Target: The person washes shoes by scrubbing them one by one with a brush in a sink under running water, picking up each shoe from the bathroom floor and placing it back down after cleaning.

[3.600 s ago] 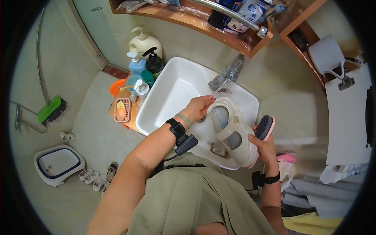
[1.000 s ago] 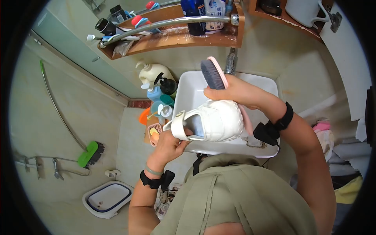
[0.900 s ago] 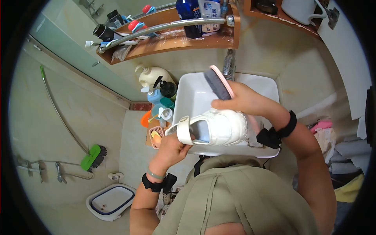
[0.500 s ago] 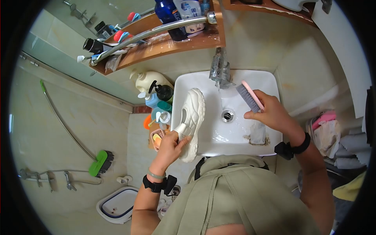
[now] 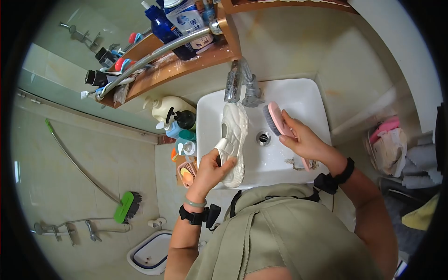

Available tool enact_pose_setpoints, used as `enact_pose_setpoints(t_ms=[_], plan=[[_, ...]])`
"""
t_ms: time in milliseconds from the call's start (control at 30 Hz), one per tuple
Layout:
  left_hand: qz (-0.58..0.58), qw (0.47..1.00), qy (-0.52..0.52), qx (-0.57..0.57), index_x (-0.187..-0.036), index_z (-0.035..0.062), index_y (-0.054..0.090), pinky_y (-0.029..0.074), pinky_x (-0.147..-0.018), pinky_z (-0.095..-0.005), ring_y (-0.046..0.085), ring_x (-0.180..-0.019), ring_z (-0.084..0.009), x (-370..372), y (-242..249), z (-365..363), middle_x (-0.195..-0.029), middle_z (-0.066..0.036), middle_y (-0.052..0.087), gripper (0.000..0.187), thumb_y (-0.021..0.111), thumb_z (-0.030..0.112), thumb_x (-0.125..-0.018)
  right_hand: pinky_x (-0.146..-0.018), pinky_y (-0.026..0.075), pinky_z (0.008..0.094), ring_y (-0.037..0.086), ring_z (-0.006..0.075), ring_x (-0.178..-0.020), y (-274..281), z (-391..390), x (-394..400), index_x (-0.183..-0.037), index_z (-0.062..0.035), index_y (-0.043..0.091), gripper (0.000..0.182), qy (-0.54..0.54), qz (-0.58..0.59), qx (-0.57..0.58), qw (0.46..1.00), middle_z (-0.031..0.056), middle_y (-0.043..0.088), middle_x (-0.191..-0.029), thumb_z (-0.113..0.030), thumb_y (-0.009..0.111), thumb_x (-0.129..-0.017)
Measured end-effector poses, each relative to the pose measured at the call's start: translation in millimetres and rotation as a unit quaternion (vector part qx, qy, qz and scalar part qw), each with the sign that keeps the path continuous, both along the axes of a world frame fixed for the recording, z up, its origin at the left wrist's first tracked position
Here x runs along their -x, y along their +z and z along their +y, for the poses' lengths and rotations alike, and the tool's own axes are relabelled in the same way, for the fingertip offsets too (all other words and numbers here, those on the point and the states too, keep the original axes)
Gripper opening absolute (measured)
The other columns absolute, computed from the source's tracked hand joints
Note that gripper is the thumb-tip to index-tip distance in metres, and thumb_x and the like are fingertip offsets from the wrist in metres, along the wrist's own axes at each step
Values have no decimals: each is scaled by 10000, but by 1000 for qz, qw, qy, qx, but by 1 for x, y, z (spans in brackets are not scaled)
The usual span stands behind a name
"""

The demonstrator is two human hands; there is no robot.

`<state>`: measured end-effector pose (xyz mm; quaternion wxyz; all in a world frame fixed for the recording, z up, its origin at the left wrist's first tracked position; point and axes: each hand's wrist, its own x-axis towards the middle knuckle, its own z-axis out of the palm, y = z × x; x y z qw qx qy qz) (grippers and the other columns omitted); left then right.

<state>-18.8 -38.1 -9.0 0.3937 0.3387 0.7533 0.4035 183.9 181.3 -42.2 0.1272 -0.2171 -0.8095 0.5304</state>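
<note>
My left hand (image 5: 211, 169) grips the heel of a white shoe (image 5: 233, 135), held sole-up over the left side of the white sink (image 5: 308, 93), its toe under the chrome tap (image 5: 239, 81). My right hand (image 5: 305, 140) holds a pink scrubbing brush (image 5: 275, 120) with dark bristles facing the shoe, a short gap apart from it, above the drain (image 5: 263, 137).
Soap and lotion bottles (image 5: 175, 116) crowd the sink's left side. A dirty rag (image 5: 298, 163) lies on the sink's front rim. A wooden shelf (image 5: 177, 60) with bottles hangs above. On the floor are a green brush (image 5: 126, 206) and a basin (image 5: 149, 252). Cloths (image 5: 389, 147) pile at right.
The shoe came down from in front of me into the sink and slid toe-first under the tap. My right hand brought the brush down and left, closer to the shoe.
</note>
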Motion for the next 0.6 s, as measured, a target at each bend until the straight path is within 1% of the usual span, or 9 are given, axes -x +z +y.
enact_pose_setpoints(t_ms=[33,100,133,200,333,400,433,500,600], plan=[[0,1000,-2,0,-1245,-28,533,492,-795,-258,595,-897,-95,-1,-3,2,-1009,-58,652,435,673,87,-851,-933,417,363,528,346,-1091,-1,1,0,-1456,44,175,791,-2,0,0,1000,257,501,-1183,-277,618,-884],[57,992,-36,-106,-1351,6,449,483,-840,-275,607,-961,-140,-4,-9,5,-1123,-110,631,574,674,61,-826,-919,421,365,531,339,-1059,-1,0,4,-1460,35,161,748,-19,7,-14,1000,246,501,-1160,-227,587,-904],[57,992,-37,-106,-1351,6,449,483,-840,-275,607,-961,-140,-5,-9,6,-1123,-110,631,574,674,61,-826,-919,421,365,531,339,-1059,-1,0,6,-1460,35,161,748,-21,8,-14,1000,246,501,-1160,-227,587,-904],[131,987,-44,-86,-1411,44,377,477,-881,-309,605,-1081,-236,-7,-9,8,-1244,-177,578,674,670,38,-804,-914,419,364,535,340,-1035,0,0,12,-1466,12,169,745,-13,51,-49,997,240,505,-1134,-208,595,-896],[223,971,-65,-62,-1453,73,323,457,-896,-262,558,-1058,-132,-11,-13,8,-1295,-115,547,688,623,-24,-842,-905,423,362,536,345,-1018,13,0,36,-1470,-10,181,751,-29,69,-89,993,239,504,-1127,-188,611,-881],[261,961,-44,-79,-1408,96,391,470,-910,-367,495,-1206,-364,-16,-13,8,-1305,-233,504,671,644,16,-792,-873,420,347,528,308,-964,20,1,53,-1489,-93,187,745,-28,80,-91,992,186,515,-1068,-125,607,-876],[261,961,-45,-79,-1408,96,391,470,-910,-367,495,-1206,-364,-18,-12,9,-1305,-233,504,671,644,16,-792,-873,420,347,528,308,-964,22,-1,61,-1489,-93,187,745,-29,81,-91,992,186,515,-1068,-125,607,-876],[292,949,-64,-100,-1429,47,350,457,-904,-273,537,-1151,-166,-20,-9,11,-1387,-139,487,647,607,-32,-840,-858,430,391,524,374,-976,24,-6,73,-1488,-108,199,702,-22,88,-93,992,249,503,-1093,-162,576,-897],[311,940,-46,-131,-1425,47,360,463,-889,-264,559,-1098,-144,-15,-11,13,-1322,-132,540,624,618,-2,-860,-827,434,387,531,335,-907,-17,-38,69,-1485,-144,232,682,-17,102,-113,988,195,518,-1009,-145,571,-893]])
